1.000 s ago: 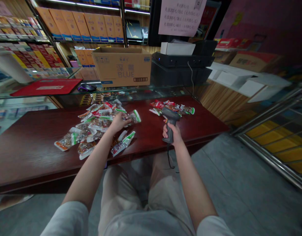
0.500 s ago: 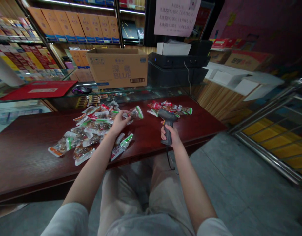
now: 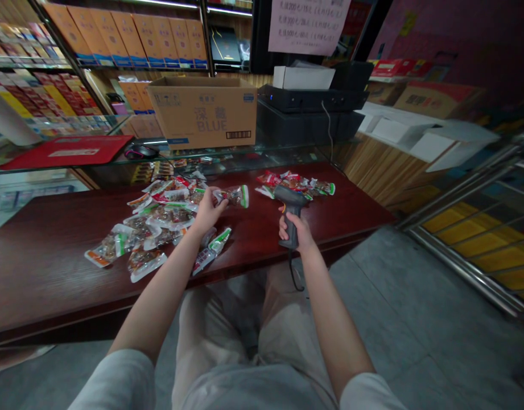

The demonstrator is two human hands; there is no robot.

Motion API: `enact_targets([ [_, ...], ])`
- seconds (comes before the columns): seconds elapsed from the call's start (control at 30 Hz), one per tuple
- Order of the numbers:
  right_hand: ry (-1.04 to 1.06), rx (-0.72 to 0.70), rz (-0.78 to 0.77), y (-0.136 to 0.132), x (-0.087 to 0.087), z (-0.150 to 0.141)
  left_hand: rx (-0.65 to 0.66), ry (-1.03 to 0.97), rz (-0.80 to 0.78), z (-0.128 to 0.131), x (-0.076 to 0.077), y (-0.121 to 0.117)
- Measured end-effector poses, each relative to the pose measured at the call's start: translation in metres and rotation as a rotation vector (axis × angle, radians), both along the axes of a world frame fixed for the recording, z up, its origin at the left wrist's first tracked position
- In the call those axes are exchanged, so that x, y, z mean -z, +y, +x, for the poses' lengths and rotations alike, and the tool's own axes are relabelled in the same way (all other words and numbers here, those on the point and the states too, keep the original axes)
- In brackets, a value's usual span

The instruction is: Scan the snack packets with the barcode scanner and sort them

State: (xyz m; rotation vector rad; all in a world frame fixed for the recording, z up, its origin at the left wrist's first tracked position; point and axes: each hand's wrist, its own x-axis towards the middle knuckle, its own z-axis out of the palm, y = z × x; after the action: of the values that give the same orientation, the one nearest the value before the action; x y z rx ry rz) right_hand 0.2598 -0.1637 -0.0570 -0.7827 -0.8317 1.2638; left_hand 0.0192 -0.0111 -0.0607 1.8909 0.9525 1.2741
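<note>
My left hand (image 3: 208, 210) pinches the end of a clear snack packet with a green seal (image 3: 235, 196), holding it over the dark red wooden counter (image 3: 57, 239). Just left of that hand lies a loose heap of similar sealed packets (image 3: 159, 219). My right hand (image 3: 294, 230) is closed around the grip of a grey corded handheld barcode scanner (image 3: 289, 208). Its head points up and away from me, toward a smaller heap of packets (image 3: 296, 183) close beyond it. The scanner's cord (image 3: 294, 275) hangs down past the counter's front edge.
A glass display counter stands beyond the wooden one, holding a cardboard box, a red folder and a computer mouse. Black devices stand to its right. Shelves of boxed goods line the back. Grey floor lies below, with a metal-railed glass case at right.
My left hand has taken the packet and raised it slightly off the counter. The right hand and scanner stay nearly still, and the view has shifted slightly.
</note>
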Motion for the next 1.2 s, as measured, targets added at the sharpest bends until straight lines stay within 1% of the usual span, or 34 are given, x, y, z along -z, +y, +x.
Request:
enact_targets([
  [0.1,-0.007,-0.024,-0.002,0.000,0.000,0.000,0.018,-0.026,0.001,0.003,-0.007,-0.004],
  [0.23,-0.015,-0.064,-0.007,0.002,0.000,0.001,0.029,-0.076,-0.034,0.011,-0.021,-0.007],
  [0.37,-0.022,-0.081,-0.013,0.004,0.002,0.002,0.035,-0.064,-0.065,0.024,-0.037,-0.003],
  [0.47,-0.023,-0.092,-0.017,0.003,0.001,0.002,0.088,-0.042,-0.059,0.037,-0.043,-0.001],
  [0.53,-0.023,-0.102,-0.020,0.003,0.001,0.002,0.128,-0.051,-0.061,0.044,-0.042,0.000],
  [0.6,-0.026,-0.106,-0.025,0.002,0.000,0.002,0.141,-0.073,-0.074,0.048,-0.038,-0.001],
  [0.77,-0.040,-0.107,-0.024,0.001,-0.001,0.001,0.144,-0.067,-0.068,0.048,-0.027,-0.007],
  [0.97,-0.045,-0.119,-0.034,0.002,0.000,0.001,0.157,-0.008,-0.059,0.047,-0.025,-0.011],
  [1.2,-0.051,-0.123,-0.043,0.001,-0.002,-0.001,0.141,-0.017,-0.045,0.047,-0.024,-0.012],
])
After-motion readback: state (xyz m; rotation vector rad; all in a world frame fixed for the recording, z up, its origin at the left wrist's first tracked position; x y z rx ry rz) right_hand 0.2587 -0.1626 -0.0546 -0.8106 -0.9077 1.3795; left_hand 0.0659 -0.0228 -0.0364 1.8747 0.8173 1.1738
